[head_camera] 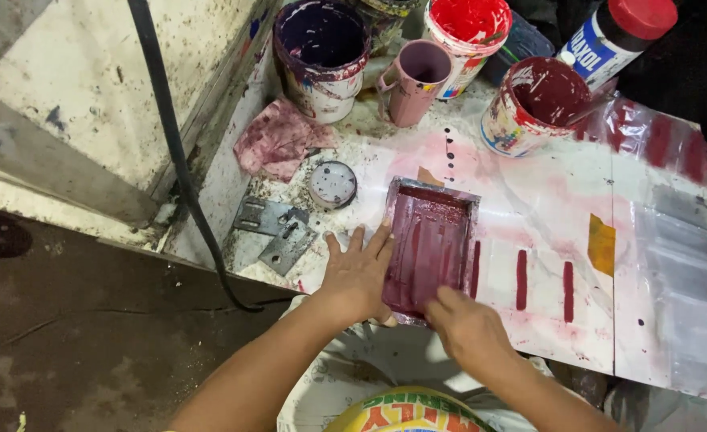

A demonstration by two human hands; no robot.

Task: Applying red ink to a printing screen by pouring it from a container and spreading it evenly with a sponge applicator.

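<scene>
I am steadying the small framed screen (431,248) on the counter (545,208), its long axis running away from me. My left hand (359,276) is lying flat against its left edge, fingers spread. My right hand (467,326) is pressing its near end, fingers curled together.

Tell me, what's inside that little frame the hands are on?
Dark red ink coats the inside of the small frame. The right hand covers its near corner, and the left hand hides part of its left edge.
</scene>
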